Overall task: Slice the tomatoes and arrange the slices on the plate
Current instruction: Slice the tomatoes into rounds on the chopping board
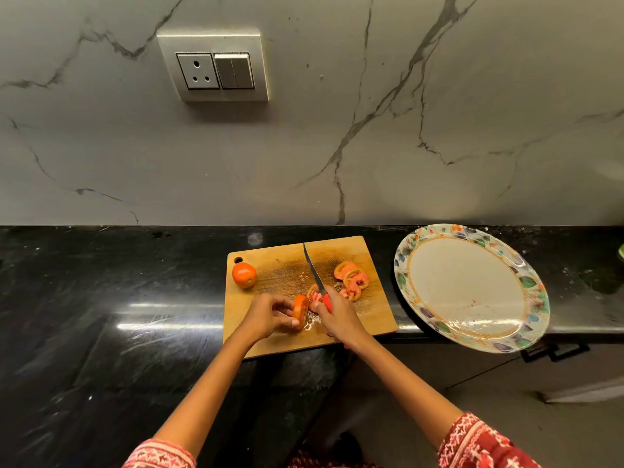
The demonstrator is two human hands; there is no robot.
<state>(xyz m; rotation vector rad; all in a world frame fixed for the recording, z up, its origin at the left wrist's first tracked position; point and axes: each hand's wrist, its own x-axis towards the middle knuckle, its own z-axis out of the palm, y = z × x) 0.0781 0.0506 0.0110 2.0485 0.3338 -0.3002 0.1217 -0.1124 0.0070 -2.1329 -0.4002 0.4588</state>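
Note:
On the wooden cutting board (270, 336), my left hand (266, 315) grips a partly cut tomato (300, 311) with curled fingers. My right hand (337, 320) holds a red-handled knife (315, 276), its blade pointing away over the board, just right of the cut tomato. A fresh slice (313, 292) lies beside the blade. Several more slices (353, 280) are piled at the board's right. One whole tomato (243, 274) sits near the board's far left corner. The plate (472, 288), white with a floral rim, stands to the right with no slices on it.
The board lies on a black stone counter (101, 315) against a grey marble wall with a socket and switch panel (214, 67). The plate overhangs the counter's front edge, above a drawer handle (553, 352).

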